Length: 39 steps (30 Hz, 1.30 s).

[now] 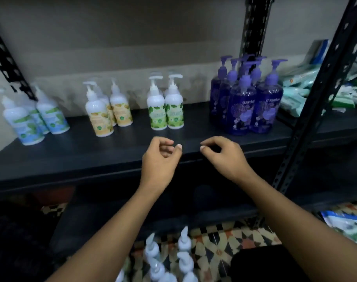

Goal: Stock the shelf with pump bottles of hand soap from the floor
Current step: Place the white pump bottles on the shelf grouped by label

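Currently hovering over shelf (71, 155) with left hand (160, 157), right hand (224, 153) loosely curled, empty; pump bottles (183, 259) at 6 o'clock on floor (218, 247).

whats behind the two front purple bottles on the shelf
More purple pump bottles stand behind the two front purple bottles; mostly their pumps and shoulders show. Their lower bodies are covered, so the count is unclear.

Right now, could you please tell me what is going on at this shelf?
A person is stocking the black metal shelf with soap. Both the left hand and right hand hover empty at its front edge. Label-wrapped white pump bottles and clear purple pump bottles stand on it; further white pump-topped bottles wait on the patterned tiled floor.
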### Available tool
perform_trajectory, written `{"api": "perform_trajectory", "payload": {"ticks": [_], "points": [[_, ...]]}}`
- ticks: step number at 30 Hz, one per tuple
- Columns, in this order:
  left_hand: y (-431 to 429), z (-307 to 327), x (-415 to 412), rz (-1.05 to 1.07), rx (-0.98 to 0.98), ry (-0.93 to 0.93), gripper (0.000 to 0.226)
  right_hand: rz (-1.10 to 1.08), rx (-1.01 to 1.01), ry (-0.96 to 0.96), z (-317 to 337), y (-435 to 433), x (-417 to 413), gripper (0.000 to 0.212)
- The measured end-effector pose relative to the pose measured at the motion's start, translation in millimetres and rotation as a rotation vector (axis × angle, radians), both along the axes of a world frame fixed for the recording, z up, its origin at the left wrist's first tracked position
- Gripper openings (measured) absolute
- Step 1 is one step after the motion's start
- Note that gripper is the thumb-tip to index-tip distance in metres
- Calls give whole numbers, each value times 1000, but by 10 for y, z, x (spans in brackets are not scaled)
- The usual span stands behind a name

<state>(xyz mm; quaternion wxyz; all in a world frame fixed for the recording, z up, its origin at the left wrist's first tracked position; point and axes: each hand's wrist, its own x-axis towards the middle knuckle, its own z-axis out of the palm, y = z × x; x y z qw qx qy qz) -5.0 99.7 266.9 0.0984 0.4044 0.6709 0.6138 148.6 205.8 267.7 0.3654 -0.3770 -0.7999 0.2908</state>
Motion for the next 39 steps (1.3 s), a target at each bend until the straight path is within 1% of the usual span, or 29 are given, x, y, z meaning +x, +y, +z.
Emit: {"api": "perform_trajectory", "payload": {"ticks": [2,4,7,11,16,17,18,20,22,25,29,30,32,34,39], "points": [[-325,-192,22,-73,-38,-22,17,22,5,74,-123,-242,130,12],[-601,-450,33,-111,-120,-46,16,65,-28,83,-318,-459,250,10],[-920,-888,39,-141,-279,-88,16,134,-127,-28,-731,-678,391,9],[-1158,-1477,77,-160,-454,-119,21,134,-260,-209,-1371,-819,529,19],[-1352,-2223,80,-166,-624,-200,25,173,-423,-450,-2064,-975,638,13],[-1407,-2365,77,-151,-666,-208,28,197,-450,-491,-2201,-1012,654,15],[-1475,-2493,88,-134,-706,-223,33,215,-477,-547,-2338,-1046,666,21],[-1601,-2696,171,-88,-753,-256,45,248,-523,-640,-2591,-1111,682,40],[-1699,-2865,280,-19,-783,-274,55,278,-557,-694,-2813,-1179,675,52],[-1789,-3111,435,46,-836,-288,59,304,-578,-683,-3132,-1271,661,61],[-1696,-3341,520,106,-749,-269,48,304,-596,-675,-3480,-1338,629,75],[-1645,-3394,497,109,-741,-265,44,291,-601,-669,-3545,-1338,608,76],[-1562,-3509,444,100,-766,-272,24,278,-597,-652,-3647,-1326,544,75],[-1510,-3598,406,119,-789,-280,38,276,-590,-647,-3721,-1312,481,74],[-1444,-3760,379,129,-839,-324,41,288,-578,-653,-3849,-1273,370,74]]}}
